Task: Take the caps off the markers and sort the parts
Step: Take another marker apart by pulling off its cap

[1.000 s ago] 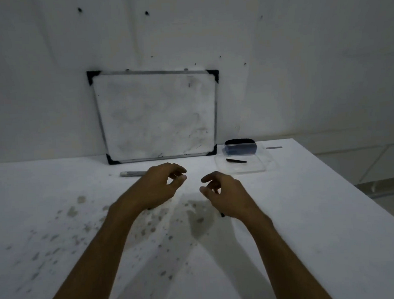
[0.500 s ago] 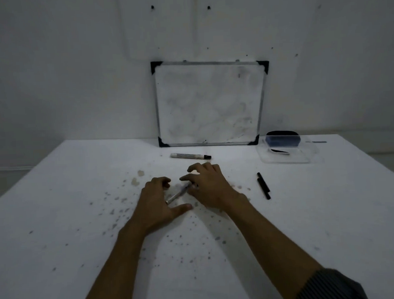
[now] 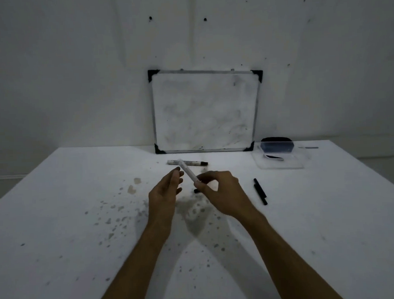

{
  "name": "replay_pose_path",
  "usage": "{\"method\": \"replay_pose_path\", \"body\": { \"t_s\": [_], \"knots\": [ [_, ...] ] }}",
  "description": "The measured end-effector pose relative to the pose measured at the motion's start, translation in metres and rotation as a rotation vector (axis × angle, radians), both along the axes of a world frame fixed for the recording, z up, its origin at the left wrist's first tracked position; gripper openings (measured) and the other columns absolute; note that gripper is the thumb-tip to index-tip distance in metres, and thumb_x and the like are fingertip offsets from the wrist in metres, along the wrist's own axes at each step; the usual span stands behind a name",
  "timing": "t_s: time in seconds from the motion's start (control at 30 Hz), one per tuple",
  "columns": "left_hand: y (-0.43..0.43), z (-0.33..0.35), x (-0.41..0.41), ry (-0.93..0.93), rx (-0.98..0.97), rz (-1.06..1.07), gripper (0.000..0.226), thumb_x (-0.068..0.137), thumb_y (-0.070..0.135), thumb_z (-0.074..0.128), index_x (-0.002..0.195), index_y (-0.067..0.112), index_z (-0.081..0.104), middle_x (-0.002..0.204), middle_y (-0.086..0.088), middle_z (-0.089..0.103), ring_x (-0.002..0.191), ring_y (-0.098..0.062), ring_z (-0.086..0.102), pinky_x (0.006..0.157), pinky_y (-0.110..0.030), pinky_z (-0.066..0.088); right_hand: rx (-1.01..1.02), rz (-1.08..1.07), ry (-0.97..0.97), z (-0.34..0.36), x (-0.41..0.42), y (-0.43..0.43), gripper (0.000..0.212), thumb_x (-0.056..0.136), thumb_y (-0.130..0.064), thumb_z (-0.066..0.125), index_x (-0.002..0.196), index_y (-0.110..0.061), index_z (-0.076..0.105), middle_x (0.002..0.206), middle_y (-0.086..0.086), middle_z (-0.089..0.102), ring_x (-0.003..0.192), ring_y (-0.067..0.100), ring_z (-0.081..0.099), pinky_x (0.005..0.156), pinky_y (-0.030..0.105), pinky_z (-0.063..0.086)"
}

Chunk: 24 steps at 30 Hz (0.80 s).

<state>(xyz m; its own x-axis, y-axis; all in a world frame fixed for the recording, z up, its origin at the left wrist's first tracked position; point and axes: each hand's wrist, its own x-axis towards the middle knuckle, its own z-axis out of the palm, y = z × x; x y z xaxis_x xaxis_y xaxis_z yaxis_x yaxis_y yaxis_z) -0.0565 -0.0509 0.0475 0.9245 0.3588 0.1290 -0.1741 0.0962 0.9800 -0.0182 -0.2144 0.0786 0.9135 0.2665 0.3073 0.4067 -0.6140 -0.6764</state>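
Note:
My right hand (image 3: 220, 194) pinches a white marker (image 3: 188, 171) near its black-capped lower end and holds it tilted above the table, the white end pointing up and away. My left hand (image 3: 165, 193) hovers just left of it, fingers apart, holding nothing. A second white marker with a black cap (image 3: 187, 163) lies flat on the table behind the hands. Two black caps (image 3: 260, 191) lie end to end to the right of my right hand.
A small whiteboard (image 3: 204, 110) leans against the wall at the table's back. To its right stands a clear plastic tray (image 3: 281, 162) with a black piece inside and a dark eraser box (image 3: 277, 144) behind it. The white table (image 3: 81, 222) is speckled with stains.
My right hand has lifted the marker off the table and tilted it upward. My left hand has let go of it and opened beside it.

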Motion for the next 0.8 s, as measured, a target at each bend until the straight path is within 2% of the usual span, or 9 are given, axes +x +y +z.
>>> {"method": "replay_pose_path", "body": {
  "t_s": [0.1, 0.23, 0.3, 0.37, 0.47, 0.53, 0.67, 0.77, 0.8],
  "knots": [
    [-0.022, -0.002, 0.006, 0.054, 0.018, -0.084, 0.047, 0.084, 0.053, 0.069, 0.119, 0.023, 0.077, 0.116, 0.004, 0.079, 0.108, -0.012, 0.073, 0.102, -0.04, 0.055, 0.038, -0.034, 0.017, -0.006, -0.023, -0.023, 0.029, 0.092, -0.05, 0.066, 0.11, -0.03, 0.077, 0.101, -0.015, 0.077, 0.098, 0.0, 0.068, 0.101, 0.034, 0.051],
    [-0.049, -0.002, 0.018, 0.079, 0.028, -0.173, 0.025, 0.098, 0.036, 0.065, 0.11, 0.02, 0.08, 0.106, 0.002, 0.082, 0.103, -0.017, 0.076, 0.098, -0.037, 0.057, 0.092, -0.167, 0.034, -0.017, -0.031, -0.055, 0.041, 0.09, -0.059, 0.062, 0.113, -0.028, 0.075, 0.107, -0.014, 0.075, 0.099, -0.004, 0.063, 0.093, 0.021, 0.048],
    [-0.063, -0.003, 0.022, 0.087, 0.025, -0.218, 0.022, 0.099, 0.034, 0.063, 0.103, 0.022, 0.08, 0.102, 0.001, 0.082, 0.1, -0.02, 0.076, 0.095, -0.036, 0.057, 0.08, -0.333, 0.015, -0.026, -0.027, -0.075, 0.042, 0.089, -0.061, 0.062, 0.112, -0.028, 0.074, 0.107, -0.012, 0.073, 0.099, 0.002, 0.064, 0.091, 0.026, 0.052],
    [-0.073, -0.005, 0.025, 0.096, -0.018, -0.23, 0.019, 0.1, 0.03, 0.063, 0.096, 0.023, 0.08, 0.093, -0.002, 0.082, 0.096, -0.024, 0.076, 0.089, -0.036, 0.059, 0.005, -0.509, 0.021, -0.034, -0.022, -0.092, 0.034, 0.087, -0.049, 0.071, 0.113, -0.027, 0.069, 0.107, -0.005, 0.068, 0.098, 0.015, 0.067, 0.089, 0.038, 0.056],
    [-0.076, -0.007, 0.025, 0.091, -0.061, -0.196, 0.019, 0.101, 0.024, 0.062, 0.095, 0.019, 0.079, 0.084, -0.005, 0.077, 0.076, -0.022, 0.073, 0.068, -0.028, 0.061, -0.095, -0.657, 0.095, -0.042, -0.02, -0.099, 0.035, 0.087, -0.039, 0.074, 0.116, -0.023, 0.062, 0.117, 0.002, 0.06, 0.095, 0.024, 0.067, 0.081, 0.036, 0.056],
    [-0.071, -0.009, 0.025, 0.082, -0.103, -0.19, 0.02, 0.1, 0.023, 0.063, 0.095, 0.013, 0.08, 0.08, -0.009, 0.072, 0.062, -0.018, 0.067, 0.057, -0.028, 0.059, -0.105, -0.674, 0.121, -0.048, -0.019, -0.098, 0.035, 0.088, -0.04, 0.072, 0.115, -0.021, 0.061, 0.115, 0.004, 0.061, 0.095, 0.025, 0.066, 0.078, 0.035, 0.054],
    [-0.057, -0.013, 0.023, 0.11, -0.144, -0.218, 0.021, 0.098, 0.026, 0.067, 0.096, 0.011, 0.081, 0.077, -0.011, 0.071, 0.056, -0.02, 0.06, 0.048, -0.029, 0.052, -0.083, -0.692, 0.103, -0.054, -0.018, -0.096, 0.028, 0.091, -0.033, 0.069, 0.114, -0.018, 0.061, 0.11, 0.006, 0.067, 0.096, 0.026, 0.067, 0.081, 0.037, 0.054],
    [-0.052, -0.007, 0.021, 0.107, -0.125, -0.231, 0.019, 0.097, 0.027, 0.068, 0.1, 0.013, 0.08, 0.085, -0.008, 0.074, 0.055, -0.018, 0.059, 0.045, -0.027, 0.049, 0.033, -0.602, 0.105, -0.054, -0.02, -0.095, 0.025, 0.095, -0.025, 0.067, 0.118, -0.018, 0.062, 0.109, 0.004, 0.071, 0.094, 0.021, 0.069, 0.079, 0.03, 0.053],
    [-0.048, -0.002, 0.021, 0.094, -0.117, -0.227, 0.02, 0.097, 0.027, 0.067, 0.103, 0.012, 0.079, 0.088, -0.008, 0.075, 0.054, -0.018, 0.06, 0.044, -0.027, 0.049, 0.112, -0.539, 0.115, -0.051, -0.021, -0.094, 0.025, 0.096, -0.025, 0.067, 0.12, -0.018, 0.063, 0.108, 0.002, 0.072, 0.089, 0.015, 0.069, 0.075, 0.022, 0.053]
  ]
}}
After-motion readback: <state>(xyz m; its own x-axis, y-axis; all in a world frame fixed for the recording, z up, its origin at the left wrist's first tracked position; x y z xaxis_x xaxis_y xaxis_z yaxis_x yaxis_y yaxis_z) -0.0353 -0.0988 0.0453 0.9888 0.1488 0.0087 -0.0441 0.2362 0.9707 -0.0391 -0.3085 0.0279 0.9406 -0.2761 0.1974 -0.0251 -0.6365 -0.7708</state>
